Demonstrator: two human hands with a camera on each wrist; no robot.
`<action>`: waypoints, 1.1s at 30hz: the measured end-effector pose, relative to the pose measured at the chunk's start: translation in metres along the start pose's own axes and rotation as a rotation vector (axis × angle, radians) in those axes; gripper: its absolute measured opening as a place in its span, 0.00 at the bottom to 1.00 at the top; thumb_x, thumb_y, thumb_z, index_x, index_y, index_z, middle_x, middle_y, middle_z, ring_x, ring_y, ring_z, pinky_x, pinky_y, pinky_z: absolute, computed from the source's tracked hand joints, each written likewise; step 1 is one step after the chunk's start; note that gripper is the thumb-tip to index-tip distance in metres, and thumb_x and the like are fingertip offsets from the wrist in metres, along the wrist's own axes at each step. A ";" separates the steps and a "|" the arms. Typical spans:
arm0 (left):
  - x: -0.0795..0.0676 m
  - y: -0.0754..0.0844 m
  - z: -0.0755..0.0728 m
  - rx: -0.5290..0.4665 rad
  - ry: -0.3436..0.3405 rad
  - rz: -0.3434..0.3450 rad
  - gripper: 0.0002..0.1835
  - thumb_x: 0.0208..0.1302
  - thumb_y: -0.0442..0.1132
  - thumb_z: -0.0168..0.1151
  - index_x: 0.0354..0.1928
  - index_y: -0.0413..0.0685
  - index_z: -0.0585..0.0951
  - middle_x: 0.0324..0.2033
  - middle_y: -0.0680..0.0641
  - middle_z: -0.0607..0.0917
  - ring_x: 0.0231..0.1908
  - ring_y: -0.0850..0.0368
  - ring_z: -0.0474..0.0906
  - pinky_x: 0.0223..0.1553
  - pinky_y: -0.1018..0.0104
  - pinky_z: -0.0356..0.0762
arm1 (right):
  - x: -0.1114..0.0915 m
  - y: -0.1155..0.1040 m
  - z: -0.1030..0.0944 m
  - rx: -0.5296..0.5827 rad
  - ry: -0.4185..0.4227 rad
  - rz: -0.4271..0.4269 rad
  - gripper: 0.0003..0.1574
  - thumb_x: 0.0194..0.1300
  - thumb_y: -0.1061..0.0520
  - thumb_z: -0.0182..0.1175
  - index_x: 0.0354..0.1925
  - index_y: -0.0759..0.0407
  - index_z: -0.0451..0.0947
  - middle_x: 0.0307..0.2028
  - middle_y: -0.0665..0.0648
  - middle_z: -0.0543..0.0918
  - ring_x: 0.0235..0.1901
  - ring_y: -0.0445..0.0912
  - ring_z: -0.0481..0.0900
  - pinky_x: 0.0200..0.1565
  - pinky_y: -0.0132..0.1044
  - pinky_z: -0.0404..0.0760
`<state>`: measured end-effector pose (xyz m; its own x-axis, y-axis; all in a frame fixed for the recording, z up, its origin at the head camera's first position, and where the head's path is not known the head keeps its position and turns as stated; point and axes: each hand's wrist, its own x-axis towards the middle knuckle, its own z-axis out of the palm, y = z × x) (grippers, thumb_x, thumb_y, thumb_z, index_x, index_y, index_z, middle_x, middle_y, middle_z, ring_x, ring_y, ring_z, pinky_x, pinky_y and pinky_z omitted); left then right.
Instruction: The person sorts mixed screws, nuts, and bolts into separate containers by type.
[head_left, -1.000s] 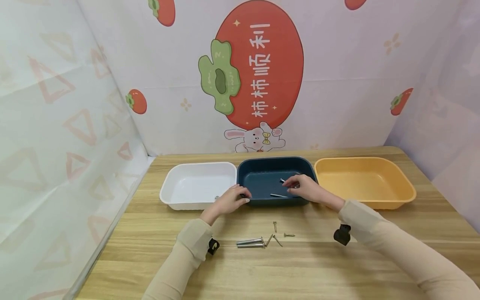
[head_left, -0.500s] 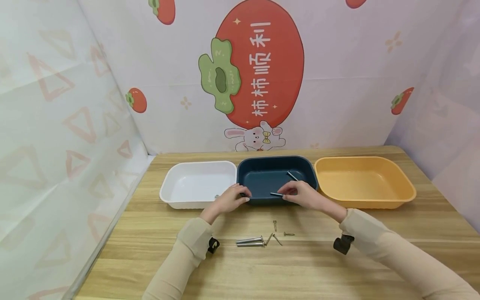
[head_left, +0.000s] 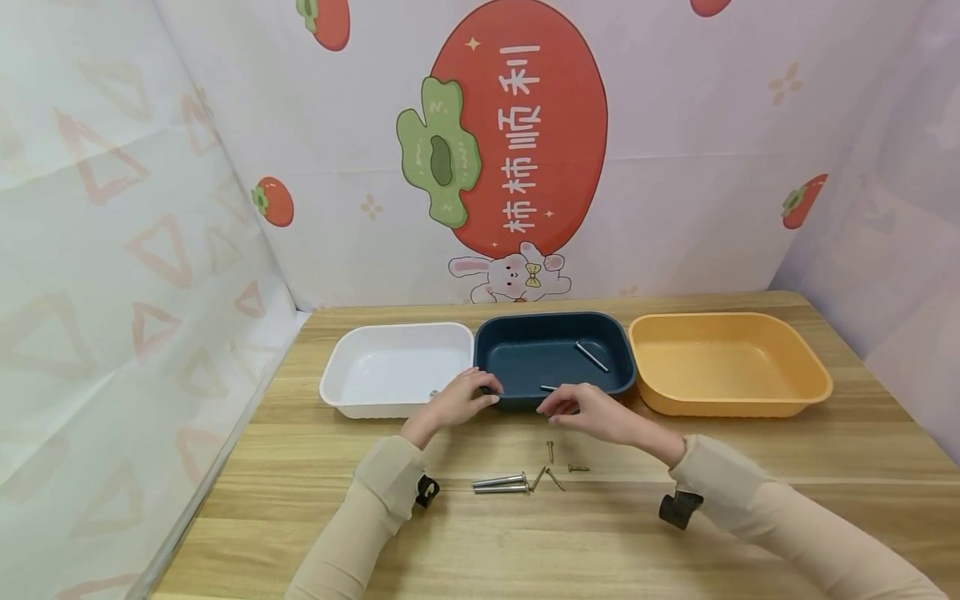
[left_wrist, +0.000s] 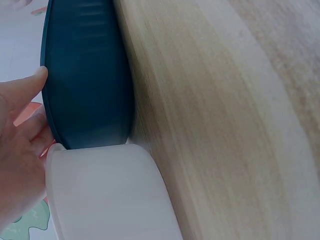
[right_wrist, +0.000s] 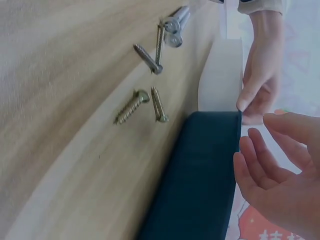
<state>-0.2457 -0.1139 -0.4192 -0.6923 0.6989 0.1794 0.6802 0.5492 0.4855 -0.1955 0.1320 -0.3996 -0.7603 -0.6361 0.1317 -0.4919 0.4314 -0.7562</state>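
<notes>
My left hand (head_left: 454, 400) holds the near left rim of the dark blue tray (left_wrist: 87, 75), thumb outside and fingers over the edge, right beside the white tray (left_wrist: 110, 195). My right hand (head_left: 588, 412) hovers at the blue tray's front rim; in the right wrist view its fingers are loosely bent and apart, with nothing between them. Inside the blue tray lies a silver bolt (head_left: 592, 357) at the right. A second bolt (head_left: 548, 387) near the front is partly hidden by the right hand. Several brass-coloured screws (right_wrist: 132, 106) lie on the table in front.
Two thick silver bolts (head_left: 501, 484) lie side by side left of the screws on the wooden table (head_left: 600, 542). A yellow tray (head_left: 731, 400) stands to the right of the blue one. A small metal piece (head_left: 433, 393) shows in the white tray.
The right hand has let go of a bolt inside the blue tray and moved toward me, to the front rim. The left hand has stayed at its place on the rim.
</notes>
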 end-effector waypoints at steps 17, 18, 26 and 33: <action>0.000 -0.015 0.005 -0.058 0.011 0.074 0.10 0.64 0.41 0.51 0.37 0.44 0.78 0.34 0.49 0.79 0.39 0.56 0.70 0.45 0.61 0.67 | 0.004 0.003 0.031 0.086 -0.125 0.013 0.11 0.58 0.66 0.55 0.41 0.66 0.77 0.37 0.61 0.80 0.33 0.39 0.75 0.38 0.30 0.75; -0.002 -0.006 0.001 -0.052 0.007 0.045 0.08 0.62 0.38 0.53 0.37 0.41 0.78 0.34 0.47 0.79 0.39 0.53 0.71 0.45 0.59 0.67 | 0.005 0.003 0.033 0.092 -0.131 0.021 0.11 0.58 0.66 0.55 0.41 0.66 0.77 0.37 0.61 0.80 0.33 0.39 0.74 0.38 0.30 0.75; 0.000 0.000 0.000 0.025 0.000 0.011 0.05 0.60 0.34 0.54 0.37 0.42 0.78 0.35 0.47 0.79 0.39 0.54 0.71 0.45 0.62 0.67 | 0.011 0.004 0.046 0.098 -0.157 -0.009 0.11 0.55 0.68 0.55 0.40 0.68 0.77 0.35 0.60 0.80 0.32 0.40 0.75 0.36 0.30 0.75; 0.000 0.000 -0.001 0.006 -0.006 0.005 0.05 0.60 0.34 0.54 0.37 0.42 0.78 0.35 0.47 0.79 0.39 0.54 0.71 0.44 0.62 0.67 | 0.015 0.001 0.056 0.127 -0.209 0.000 0.11 0.53 0.69 0.57 0.39 0.68 0.78 0.34 0.59 0.81 0.32 0.40 0.76 0.37 0.29 0.75</action>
<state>-0.2465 -0.1145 -0.4180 -0.6872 0.7047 0.1767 0.6854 0.5482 0.4794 -0.1839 0.0876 -0.4344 -0.6493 -0.7605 0.0066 -0.4249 0.3555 -0.8325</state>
